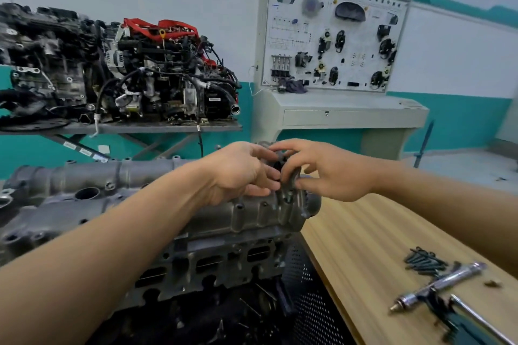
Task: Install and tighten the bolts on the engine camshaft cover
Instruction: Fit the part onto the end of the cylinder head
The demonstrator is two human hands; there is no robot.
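- Here, the camshaft cover point(157, 199) lies lengthwise on the cylinder head point(213, 258), running from the left edge of view to a right end that stops just beside the wooden bench point(364, 232).
- Both hands meet at that right end: the left hand point(241, 173) and the right hand point(330, 171) have fingers curled about a small dark part point(280, 165) on top of the cover; what exactly they pinch is hidden.
- Loose bolts point(424, 260) lie in a heap near the bench's right edge, with a chrome ratchet wrench point(440, 286) just beside them; bare bench lies between them and the cover.
- Behind, a complete engine point(117, 73) sits on a metal stand point(140, 129).
- A wall-side training panel point(333, 33) carries a line of writing along its top, too blurred to read.
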